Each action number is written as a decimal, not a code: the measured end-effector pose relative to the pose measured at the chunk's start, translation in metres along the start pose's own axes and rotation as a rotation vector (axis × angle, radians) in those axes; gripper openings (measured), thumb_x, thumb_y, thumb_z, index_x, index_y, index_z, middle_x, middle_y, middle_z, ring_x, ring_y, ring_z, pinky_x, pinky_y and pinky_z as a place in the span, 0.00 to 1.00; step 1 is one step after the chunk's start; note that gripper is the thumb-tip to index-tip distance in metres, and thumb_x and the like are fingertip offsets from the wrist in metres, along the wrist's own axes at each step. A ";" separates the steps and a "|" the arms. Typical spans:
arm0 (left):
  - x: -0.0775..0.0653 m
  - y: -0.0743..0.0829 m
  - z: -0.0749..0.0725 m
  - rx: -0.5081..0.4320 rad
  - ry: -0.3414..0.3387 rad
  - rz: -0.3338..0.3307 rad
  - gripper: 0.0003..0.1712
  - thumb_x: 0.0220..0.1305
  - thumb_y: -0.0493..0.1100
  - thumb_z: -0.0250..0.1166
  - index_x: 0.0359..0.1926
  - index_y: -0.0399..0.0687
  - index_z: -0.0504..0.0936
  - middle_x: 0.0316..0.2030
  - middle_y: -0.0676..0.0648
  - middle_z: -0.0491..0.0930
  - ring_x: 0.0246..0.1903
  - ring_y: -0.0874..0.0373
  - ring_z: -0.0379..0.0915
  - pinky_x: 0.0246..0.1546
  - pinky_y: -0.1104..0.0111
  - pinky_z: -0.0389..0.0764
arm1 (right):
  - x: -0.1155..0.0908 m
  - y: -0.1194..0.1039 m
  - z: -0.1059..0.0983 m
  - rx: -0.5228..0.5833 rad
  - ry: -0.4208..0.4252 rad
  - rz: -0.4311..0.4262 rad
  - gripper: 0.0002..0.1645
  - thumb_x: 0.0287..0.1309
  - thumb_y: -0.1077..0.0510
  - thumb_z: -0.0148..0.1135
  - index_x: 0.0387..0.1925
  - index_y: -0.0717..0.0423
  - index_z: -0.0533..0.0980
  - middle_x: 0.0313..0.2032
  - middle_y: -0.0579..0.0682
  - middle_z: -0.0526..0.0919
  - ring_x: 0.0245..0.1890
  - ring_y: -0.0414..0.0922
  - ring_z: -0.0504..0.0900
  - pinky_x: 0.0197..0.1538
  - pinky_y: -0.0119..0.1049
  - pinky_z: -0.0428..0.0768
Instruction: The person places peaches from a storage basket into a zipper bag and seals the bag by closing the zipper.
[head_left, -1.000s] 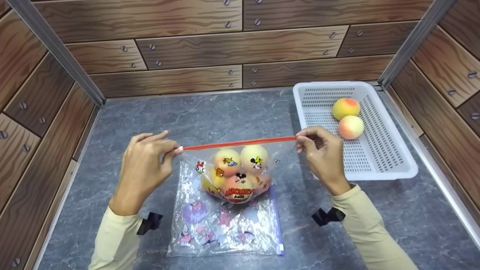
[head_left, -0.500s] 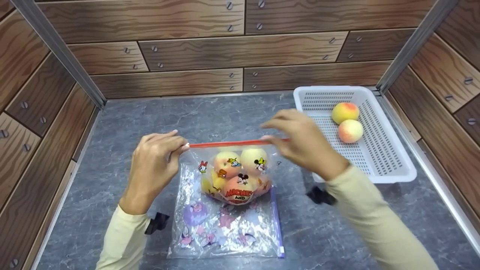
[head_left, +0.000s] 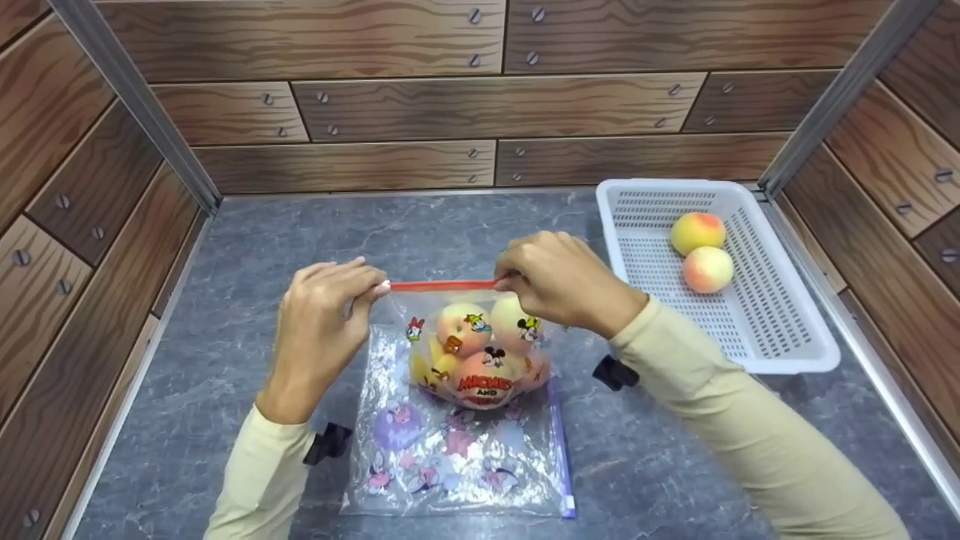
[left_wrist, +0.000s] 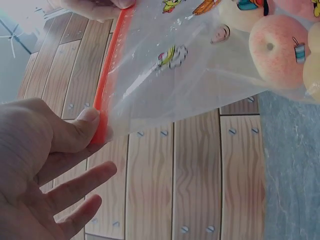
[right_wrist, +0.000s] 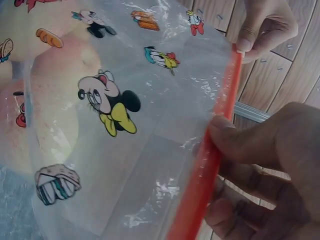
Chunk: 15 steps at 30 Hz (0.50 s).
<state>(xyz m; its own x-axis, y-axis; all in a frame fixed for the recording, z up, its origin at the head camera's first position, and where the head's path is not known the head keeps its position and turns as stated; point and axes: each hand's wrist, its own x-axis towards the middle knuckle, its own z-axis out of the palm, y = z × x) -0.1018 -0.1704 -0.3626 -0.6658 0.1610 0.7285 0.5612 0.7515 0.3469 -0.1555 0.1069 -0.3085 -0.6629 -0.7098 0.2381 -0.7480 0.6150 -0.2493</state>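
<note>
I counted two hands mid-frame: one left hand (head_left: 319, 330), one right hand (head_left: 566, 281). There were two clear bags, one red-edged bag (head_left: 442, 286) at centre and one purple-edged bag (head_left: 450, 476) at lower centre. I made out at least five bagged peaches (head_left: 463, 330), overlapping too much for an exact total, plus one white basket (head_left: 787, 365) and two loose peaches (head_left: 708, 271) at right.

In head view, red seal (head_left: 442, 286) partly out of sight behind right hand (head_left: 566, 281)

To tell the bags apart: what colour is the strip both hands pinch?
The strip is orange-red; it shows best in the right wrist view.
</note>
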 end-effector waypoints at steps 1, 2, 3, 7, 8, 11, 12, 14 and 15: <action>0.000 -0.001 0.001 -0.002 0.018 -0.005 0.03 0.58 0.34 0.74 0.34 0.40 0.90 0.36 0.44 0.89 0.45 0.45 0.86 0.53 0.50 0.79 | 0.002 0.000 0.000 0.004 0.009 0.002 0.03 0.60 0.63 0.69 0.33 0.56 0.87 0.31 0.51 0.88 0.26 0.45 0.84 0.30 0.39 0.85; 0.001 -0.001 0.001 -0.005 0.037 -0.010 0.03 0.58 0.34 0.74 0.34 0.40 0.90 0.36 0.44 0.89 0.45 0.45 0.86 0.52 0.50 0.79 | 0.003 -0.001 -0.001 0.009 0.018 0.009 0.03 0.60 0.63 0.69 0.32 0.56 0.87 0.30 0.50 0.88 0.25 0.45 0.83 0.29 0.39 0.84; 0.002 -0.002 0.002 -0.011 0.058 -0.017 0.03 0.58 0.34 0.74 0.35 0.40 0.90 0.36 0.45 0.89 0.44 0.45 0.86 0.52 0.51 0.80 | 0.005 -0.002 -0.002 0.016 0.025 0.017 0.03 0.60 0.63 0.69 0.32 0.55 0.87 0.30 0.50 0.88 0.24 0.45 0.83 0.28 0.39 0.84; 0.006 -0.005 0.006 -0.032 0.131 -0.067 0.07 0.59 0.35 0.74 0.39 0.40 0.91 0.39 0.44 0.89 0.45 0.45 0.86 0.52 0.51 0.81 | 0.011 -0.004 -0.006 0.048 0.050 0.064 0.03 0.59 0.63 0.69 0.32 0.55 0.87 0.30 0.50 0.88 0.24 0.45 0.82 0.29 0.41 0.83; 0.007 -0.005 0.006 -0.035 0.143 -0.081 0.08 0.59 0.35 0.74 0.40 0.40 0.90 0.41 0.43 0.89 0.46 0.45 0.86 0.53 0.50 0.81 | 0.013 -0.005 -0.007 0.060 0.051 0.081 0.03 0.59 0.63 0.69 0.32 0.56 0.87 0.30 0.51 0.89 0.25 0.45 0.82 0.30 0.41 0.83; 0.010 -0.006 0.005 -0.033 0.165 -0.130 0.12 0.59 0.35 0.74 0.45 0.40 0.89 0.46 0.43 0.88 0.50 0.44 0.84 0.56 0.49 0.80 | 0.021 -0.008 -0.011 0.100 0.044 0.139 0.03 0.60 0.62 0.70 0.33 0.57 0.87 0.31 0.52 0.89 0.24 0.45 0.82 0.30 0.40 0.82; 0.010 -0.005 0.004 -0.029 0.168 -0.144 0.14 0.59 0.35 0.74 0.47 0.40 0.89 0.47 0.43 0.87 0.51 0.44 0.84 0.56 0.49 0.80 | 0.024 -0.009 -0.013 0.113 0.039 0.158 0.03 0.60 0.62 0.70 0.33 0.57 0.88 0.31 0.52 0.89 0.24 0.45 0.82 0.30 0.39 0.81; 0.010 -0.004 0.004 -0.025 0.169 -0.169 0.17 0.59 0.35 0.74 0.50 0.41 0.88 0.51 0.43 0.85 0.53 0.43 0.82 0.58 0.49 0.79 | 0.030 -0.010 -0.016 0.146 0.022 0.195 0.04 0.61 0.62 0.69 0.33 0.58 0.87 0.31 0.52 0.89 0.23 0.44 0.80 0.28 0.37 0.79; 0.010 -0.004 0.003 -0.025 0.169 -0.180 0.18 0.59 0.35 0.74 0.51 0.41 0.87 0.53 0.43 0.85 0.54 0.43 0.82 0.59 0.49 0.79 | 0.033 -0.010 -0.017 0.160 0.013 0.212 0.04 0.61 0.62 0.69 0.33 0.58 0.87 0.30 0.51 0.89 0.21 0.44 0.79 0.27 0.36 0.77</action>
<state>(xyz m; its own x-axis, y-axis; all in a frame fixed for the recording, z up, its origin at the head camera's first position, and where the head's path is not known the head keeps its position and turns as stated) -0.1122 -0.1698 -0.3589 -0.6658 -0.0844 0.7413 0.4547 0.7419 0.4928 -0.1705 0.0830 -0.2817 -0.8055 -0.5657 0.1765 -0.5788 0.6869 -0.4396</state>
